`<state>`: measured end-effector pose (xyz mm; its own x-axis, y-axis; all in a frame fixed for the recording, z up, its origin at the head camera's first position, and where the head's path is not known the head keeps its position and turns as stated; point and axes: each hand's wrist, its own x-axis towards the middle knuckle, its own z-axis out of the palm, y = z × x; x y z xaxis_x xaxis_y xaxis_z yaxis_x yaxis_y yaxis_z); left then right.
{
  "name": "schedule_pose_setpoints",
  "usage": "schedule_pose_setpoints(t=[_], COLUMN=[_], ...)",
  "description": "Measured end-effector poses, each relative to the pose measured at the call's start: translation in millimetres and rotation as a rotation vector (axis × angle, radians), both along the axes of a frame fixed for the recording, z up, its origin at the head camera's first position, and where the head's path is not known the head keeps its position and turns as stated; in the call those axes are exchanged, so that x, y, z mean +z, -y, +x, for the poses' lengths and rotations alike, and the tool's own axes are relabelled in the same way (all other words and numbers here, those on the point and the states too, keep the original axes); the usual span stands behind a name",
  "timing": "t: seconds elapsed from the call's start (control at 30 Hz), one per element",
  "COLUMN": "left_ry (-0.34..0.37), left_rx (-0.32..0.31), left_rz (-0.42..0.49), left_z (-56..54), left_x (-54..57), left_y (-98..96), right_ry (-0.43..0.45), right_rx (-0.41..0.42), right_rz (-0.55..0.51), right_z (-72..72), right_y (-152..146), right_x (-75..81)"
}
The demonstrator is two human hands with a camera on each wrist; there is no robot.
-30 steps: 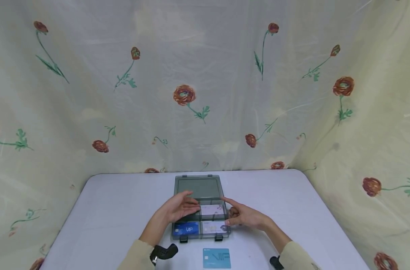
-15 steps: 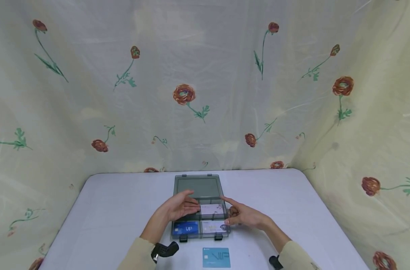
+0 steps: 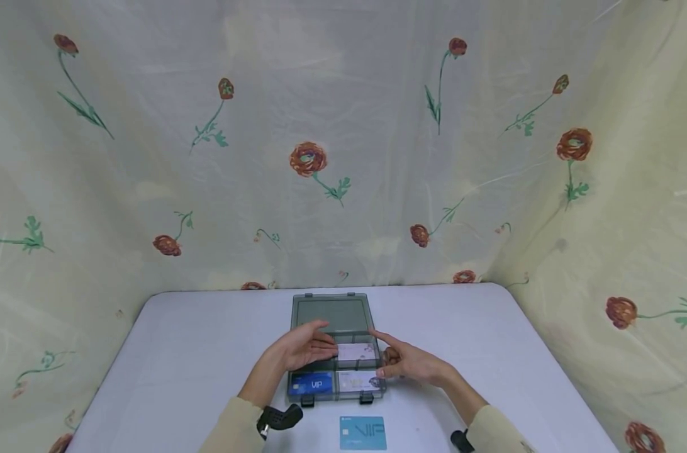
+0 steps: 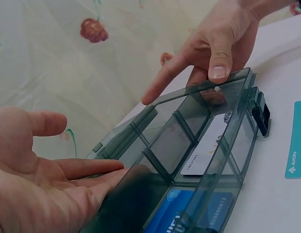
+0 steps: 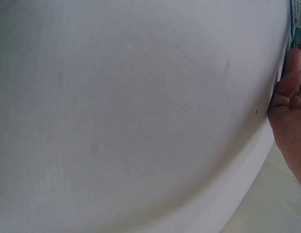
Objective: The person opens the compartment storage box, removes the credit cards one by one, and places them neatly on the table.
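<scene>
A translucent grey divided box (image 3: 336, 397) lies on the table with its lid (image 3: 333, 314) folded back. A blue VIP card (image 3: 312, 382) occupies its front left compartment. White cards lie in the front right (image 3: 357, 380) and the one behind it (image 3: 356, 352). My left hand (image 3: 301, 347) reaches over the left wall, fingers nearly straight, fingertips at the rear compartments; no card shows in it. My right hand (image 3: 414, 362) holds the box's right side, thumb on the rim, index finger stretched along it, other fingers curled outside.
A light blue card (image 3: 363, 433) lies on the white table (image 3: 207, 352) in front of the box. Two dark latches (image 3: 307, 401) stick out from the box's front edge. A flowered curtain (image 3: 343, 239) hangs behind and beside the table.
My left hand has shifted slightly to the right over the box. The right hand keeps its place on the right side.
</scene>
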<state>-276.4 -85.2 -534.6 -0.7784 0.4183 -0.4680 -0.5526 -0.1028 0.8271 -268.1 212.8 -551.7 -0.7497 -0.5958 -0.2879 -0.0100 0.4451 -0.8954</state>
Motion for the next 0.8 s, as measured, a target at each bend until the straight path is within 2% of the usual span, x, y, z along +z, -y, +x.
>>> schedule_pose_setpoints(t=[0.23,0.47,0.6,0.8], left_ry=[0.016,-0.012,-0.029,-0.029], left_rx=[0.005,0.009,0.0,0.002], left_rz=[0.017,0.083,0.073,0.057], left_z=[-0.7,1.9,2.1,3.3], left_x=[-0.5,6.8,11.0,10.5], left_y=[0.0,2.8,3.5,2.5], right_ry=[0.011,0.022,0.027,0.029], right_rx=[0.007,0.005,0.009,0.004], right_rz=[-0.016,-0.017,-0.022,-0.023], right_z=[-0.4,-0.8,-0.3,1.6], right_y=[-1,-2,-1,0], right_x=[-0.8,-0.1,0.9,2.0])
